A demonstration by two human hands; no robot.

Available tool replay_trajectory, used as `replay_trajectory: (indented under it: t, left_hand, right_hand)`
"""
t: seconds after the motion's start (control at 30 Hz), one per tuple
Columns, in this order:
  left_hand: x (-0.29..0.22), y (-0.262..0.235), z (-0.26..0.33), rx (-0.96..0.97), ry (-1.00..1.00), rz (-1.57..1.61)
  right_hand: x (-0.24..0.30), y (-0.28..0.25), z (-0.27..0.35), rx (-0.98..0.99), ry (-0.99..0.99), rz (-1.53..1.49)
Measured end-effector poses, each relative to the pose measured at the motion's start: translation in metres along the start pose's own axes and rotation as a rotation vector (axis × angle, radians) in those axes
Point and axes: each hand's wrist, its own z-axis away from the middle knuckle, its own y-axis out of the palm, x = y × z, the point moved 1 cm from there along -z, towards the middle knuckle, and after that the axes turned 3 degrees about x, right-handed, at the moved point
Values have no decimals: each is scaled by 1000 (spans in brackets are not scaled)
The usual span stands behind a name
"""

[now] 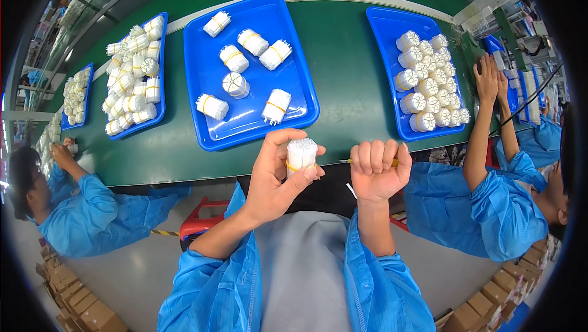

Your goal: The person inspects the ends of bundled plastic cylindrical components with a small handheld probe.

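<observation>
My left hand is wrapped round a white cylindrical bundle of small plastic pieces with a yellow rubber band round its lower part. The bundle stands upright between thumb and fingers, its segmented top facing up. Just to the right, my right hand is closed in a fist on a thin yellow-handled tool. A slim dark tip pokes out on its left side, towards the bundle; the tool's exact kind is hidden by the fingers. A narrow white strip shows beside my right wrist.
A blue tray ahead holds several banded bundles. Fuller blue trays stand to its left and right on the green table. Co-workers in blue sit on either side, one person's hands resting on the table at right.
</observation>
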Motion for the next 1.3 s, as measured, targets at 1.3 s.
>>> replay_trajectory:
  t: [1.3]
  left_hand:
    - [3, -11, -1, 58, 292, -853]
  right_hand:
    - [15, 76, -16, 702, 178, 1710]
